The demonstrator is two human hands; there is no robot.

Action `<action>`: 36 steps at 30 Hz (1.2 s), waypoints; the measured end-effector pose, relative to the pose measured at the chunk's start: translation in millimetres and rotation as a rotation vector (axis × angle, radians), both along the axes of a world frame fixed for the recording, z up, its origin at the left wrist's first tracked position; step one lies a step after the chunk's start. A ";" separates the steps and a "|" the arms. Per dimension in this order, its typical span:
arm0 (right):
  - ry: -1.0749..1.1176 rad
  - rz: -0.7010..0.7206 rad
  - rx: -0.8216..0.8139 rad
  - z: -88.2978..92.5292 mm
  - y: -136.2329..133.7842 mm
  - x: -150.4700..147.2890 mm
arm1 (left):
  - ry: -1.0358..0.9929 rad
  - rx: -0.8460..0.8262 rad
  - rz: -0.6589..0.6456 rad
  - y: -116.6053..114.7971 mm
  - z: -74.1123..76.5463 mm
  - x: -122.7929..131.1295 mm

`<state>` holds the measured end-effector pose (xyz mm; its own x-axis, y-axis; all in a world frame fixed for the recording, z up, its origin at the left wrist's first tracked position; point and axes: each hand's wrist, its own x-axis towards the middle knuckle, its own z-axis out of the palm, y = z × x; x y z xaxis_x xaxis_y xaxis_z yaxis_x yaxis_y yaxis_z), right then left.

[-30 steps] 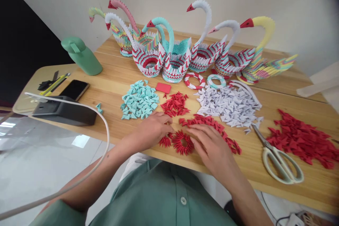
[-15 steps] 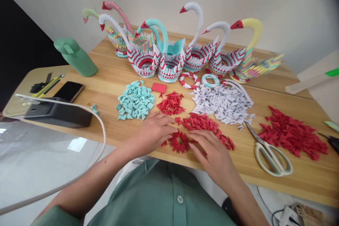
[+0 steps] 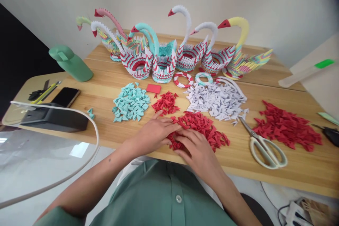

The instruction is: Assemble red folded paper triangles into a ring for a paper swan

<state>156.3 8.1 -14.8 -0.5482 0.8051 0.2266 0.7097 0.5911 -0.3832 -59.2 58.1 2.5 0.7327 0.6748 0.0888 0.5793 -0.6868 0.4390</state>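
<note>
A small spiky ring of folded red paper pieces (image 3: 176,144) lies at the table's front edge, partly covered by my fingers. My left hand (image 3: 152,135) curves round its left and far side, thumb at the rim. From the right, my right hand (image 3: 198,152) closes on it, fingers over its top and thumb on the near side. The fingertips of both hands meet above the ring. Just beyond lie a heap of red paper triangles (image 3: 203,127) and a smaller red heap (image 3: 166,103).
Turquoise triangles (image 3: 131,102) lie left, white triangles (image 3: 215,99) and a large red heap (image 3: 287,125) right, beside scissors (image 3: 267,152). Several paper swans (image 3: 164,67) stand behind two paper rings (image 3: 183,79). A green bottle (image 3: 71,63), phone (image 3: 66,97) and cable (image 3: 96,134) are left.
Both hands have come together over the red ring, my right hand moving left, so that more of the ring is covered. The whole view has shifted slightly.
</note>
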 end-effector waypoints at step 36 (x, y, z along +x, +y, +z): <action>0.224 -0.144 0.120 3.8 -28.7 30.5 | -0.075 0.024 -0.013 -23.1 -0.2 4.0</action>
<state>186.8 -20.6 -10.9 -0.3563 0.8309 0.4274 0.6953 0.5413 -0.4728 -55.2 35.0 2.3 0.7322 0.6622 0.1595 0.5363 -0.7049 0.4642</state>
